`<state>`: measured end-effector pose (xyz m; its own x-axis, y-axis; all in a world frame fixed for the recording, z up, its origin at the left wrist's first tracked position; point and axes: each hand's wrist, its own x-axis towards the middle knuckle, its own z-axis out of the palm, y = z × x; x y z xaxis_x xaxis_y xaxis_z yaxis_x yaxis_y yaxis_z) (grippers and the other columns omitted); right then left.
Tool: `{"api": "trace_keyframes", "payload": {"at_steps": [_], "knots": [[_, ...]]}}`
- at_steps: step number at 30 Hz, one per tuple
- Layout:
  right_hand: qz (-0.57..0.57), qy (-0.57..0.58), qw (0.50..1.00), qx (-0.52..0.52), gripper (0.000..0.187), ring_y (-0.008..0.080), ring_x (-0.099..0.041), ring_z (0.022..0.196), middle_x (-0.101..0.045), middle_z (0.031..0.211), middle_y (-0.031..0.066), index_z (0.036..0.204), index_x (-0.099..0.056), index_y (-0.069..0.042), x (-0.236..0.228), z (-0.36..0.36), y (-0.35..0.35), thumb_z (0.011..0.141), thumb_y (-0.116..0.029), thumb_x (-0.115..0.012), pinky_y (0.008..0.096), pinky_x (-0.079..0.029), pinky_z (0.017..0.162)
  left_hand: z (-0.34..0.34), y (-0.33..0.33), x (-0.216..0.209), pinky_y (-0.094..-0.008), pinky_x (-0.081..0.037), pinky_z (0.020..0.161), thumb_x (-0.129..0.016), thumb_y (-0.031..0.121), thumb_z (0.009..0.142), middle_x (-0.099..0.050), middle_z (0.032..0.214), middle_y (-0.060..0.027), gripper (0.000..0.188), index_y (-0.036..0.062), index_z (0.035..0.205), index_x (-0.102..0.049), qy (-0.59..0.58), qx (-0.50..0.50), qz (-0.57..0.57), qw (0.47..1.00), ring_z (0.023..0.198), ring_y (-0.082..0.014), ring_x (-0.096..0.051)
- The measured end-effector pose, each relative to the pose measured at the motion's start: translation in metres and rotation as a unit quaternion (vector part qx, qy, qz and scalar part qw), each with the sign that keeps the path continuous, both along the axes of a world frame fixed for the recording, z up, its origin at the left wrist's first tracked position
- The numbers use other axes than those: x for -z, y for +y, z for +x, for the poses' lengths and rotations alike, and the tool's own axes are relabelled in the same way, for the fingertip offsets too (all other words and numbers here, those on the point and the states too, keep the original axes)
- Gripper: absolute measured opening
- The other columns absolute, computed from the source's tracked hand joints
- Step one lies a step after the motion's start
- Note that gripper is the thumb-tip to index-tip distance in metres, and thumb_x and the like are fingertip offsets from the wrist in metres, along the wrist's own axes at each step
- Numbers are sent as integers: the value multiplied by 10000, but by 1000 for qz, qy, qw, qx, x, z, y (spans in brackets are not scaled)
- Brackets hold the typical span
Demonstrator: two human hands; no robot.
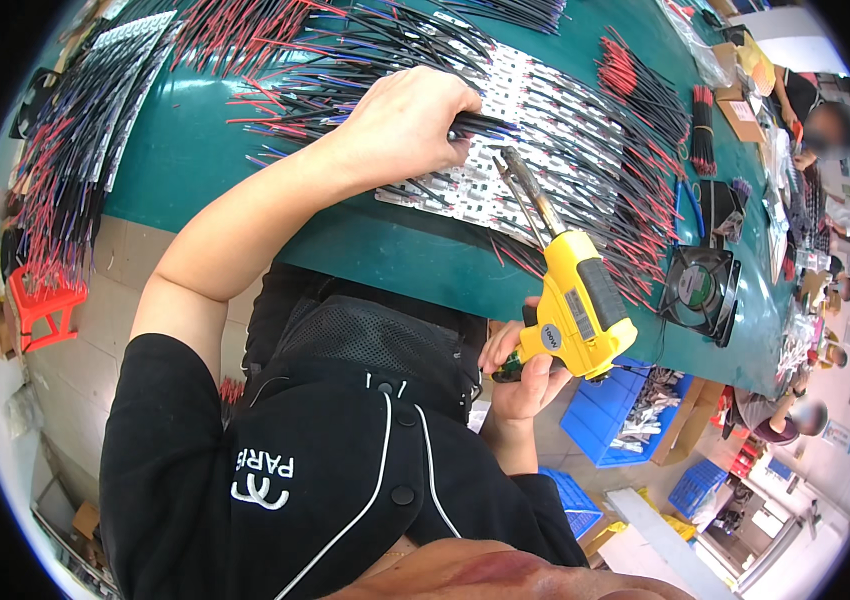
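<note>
My right hand (pixel 528 378) grips a yellow and black soldering gun (pixel 577 300) by its handle. The gun's metal tip slants up and left over a white panel of small circuit boards (pixel 505 85) on the table. My left hand (pixel 410 122) is closed around several black wires (pixel 485 126), whose ends point right, close to the gun's tip. Its fingertips are partly hidden behind the hand. Rows of black wires with red and blue ends (pixel 635 205) stick out on both sides of the panel.
The green table (pixel 375 262) carries a wired panel (pixel 95 150) at far left, wire bundles (pixel 702 130) and a black fan (pixel 699 284) at right. Below the edge stand a red stool (pixel 48 305) and a blue bin (pixel 590 425). Other people are seated at far right.
</note>
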<state>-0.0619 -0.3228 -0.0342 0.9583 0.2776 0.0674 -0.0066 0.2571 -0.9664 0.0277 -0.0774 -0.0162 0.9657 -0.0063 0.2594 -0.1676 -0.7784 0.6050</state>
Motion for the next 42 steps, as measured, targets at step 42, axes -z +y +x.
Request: {"api": "trace_keyframes", "payload": {"at_steps": [42], "knots": [[-15, 6, 1000, 6, 592, 138, -448, 438, -479, 592, 81, 1126, -362, 78, 3, -5, 2, 854, -408, -563, 248, -413, 421, 0, 2, 0, -380, -460, 740, -688, 132, 643, -616, 824, -149, 271, -6, 868, -624, 8, 6, 29, 1000, 803, -327, -582]]}}
